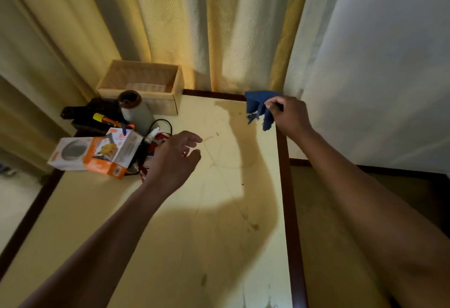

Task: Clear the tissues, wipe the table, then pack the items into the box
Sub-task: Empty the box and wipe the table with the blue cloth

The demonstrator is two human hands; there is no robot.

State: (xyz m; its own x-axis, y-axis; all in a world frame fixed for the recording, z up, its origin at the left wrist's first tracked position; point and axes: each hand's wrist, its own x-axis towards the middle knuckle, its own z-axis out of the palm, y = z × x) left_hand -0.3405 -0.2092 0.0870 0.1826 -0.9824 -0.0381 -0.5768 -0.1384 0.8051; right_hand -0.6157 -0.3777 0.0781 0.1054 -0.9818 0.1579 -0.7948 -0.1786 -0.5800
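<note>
My right hand (288, 115) grips a crumpled blue cloth (258, 105) above the far right corner of the cream table (219, 234). My left hand (174, 159) hovers over the table's middle, fingers loosely curled and apart, holding nothing. An open wooden box (143, 86) stands at the far left corner. Beside it lie a grey bottle with a brown top (135, 110), a white and orange carton (97, 153), a yellow and orange marker (107, 120), a black object (85, 112) and a cable with a red item (155, 142), partly hidden by my left hand.
Yellow curtains (170, 27) hang behind the table and a white curtain (377, 64) to the right. The tabletop has a dark wooden rim (288, 198) and shows stains and faint marks. Floor lies beyond the right edge.
</note>
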